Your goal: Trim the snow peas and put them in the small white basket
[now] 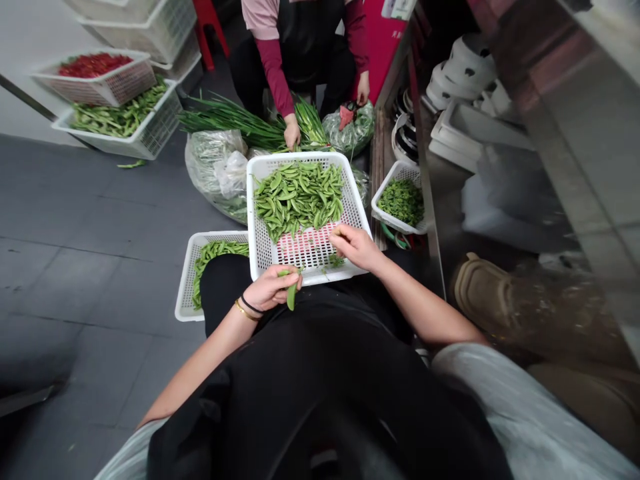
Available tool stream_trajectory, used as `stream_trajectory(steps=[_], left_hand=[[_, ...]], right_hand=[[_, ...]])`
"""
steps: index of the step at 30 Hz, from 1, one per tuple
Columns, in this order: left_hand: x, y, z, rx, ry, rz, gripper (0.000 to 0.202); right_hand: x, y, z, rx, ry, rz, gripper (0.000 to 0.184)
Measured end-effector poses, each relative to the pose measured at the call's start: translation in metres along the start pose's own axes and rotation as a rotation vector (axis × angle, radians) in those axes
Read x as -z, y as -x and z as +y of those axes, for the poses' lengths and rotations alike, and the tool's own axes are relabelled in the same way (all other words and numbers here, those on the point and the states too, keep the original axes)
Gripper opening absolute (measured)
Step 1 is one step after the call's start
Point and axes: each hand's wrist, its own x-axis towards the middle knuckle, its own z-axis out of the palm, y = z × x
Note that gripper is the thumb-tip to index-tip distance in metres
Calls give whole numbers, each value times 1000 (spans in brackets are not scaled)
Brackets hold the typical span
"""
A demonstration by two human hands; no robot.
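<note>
A white perforated basket (306,270) rests on my lap, with a heap of green pea pods (300,193) filling its far part. My left hand (274,287), wearing a dark band and a gold bracelet, is closed on a pea pod (291,293) at the basket's near left edge. Over the near right part of the basket is my right hand (356,247), its fingers pinched together; whether anything is between them is too small to make out. Small green trimmings (335,261) lie on the basket floor just below that hand.
Another person's hand (292,132) reaches to long green stalks (235,123) beyond the basket. Plastic bags of greens (217,167) lie there too. A basket of pods (186,287) stands left of my leg, a basket of leafy greens (400,202) on the right. Stacked baskets (143,133) stand far left.
</note>
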Motion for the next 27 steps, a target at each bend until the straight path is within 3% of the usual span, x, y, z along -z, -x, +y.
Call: stream_trajectory(steps=[4, 7, 10, 12, 14, 17, 19, 21, 24, 27], left_hand=[[3, -4, -3, 23, -37, -20, 33], [2, -2, 3, -37, -245, 66, 31], [-3, 5, 15, -233, -626, 184, 17], [-8, 9, 21, -362, -821, 221, 10], [-13, 9, 21, -467, -871, 308, 6], [-16, 2, 12, -577, -723, 557, 7], [-15, -5, 5, -620, -566, 697, 9], [-8, -12, 3, -667, -364, 764, 12], [8, -14, 12, -771, -57, 782, 15], [27, -10, 24, -798, 103, 746, 15]], right_hand=[[-15, 0, -23, 348, 372, -226, 27], [-25, 0, -32, 448, 453, -412, 20], [-26, -3, -27, 382, 248, -494, 23], [-27, -4, -22, 240, -33, -495, 27], [-35, -6, -21, 35, -341, -424, 30], [-59, -11, -23, -233, -683, -204, 32], [-74, -17, -23, -313, -787, -100, 32], [-79, -24, -17, -325, -801, -98, 34], [-65, -33, 1, -265, -621, -311, 34], [-46, -47, 25, -209, -121, -621, 29]])
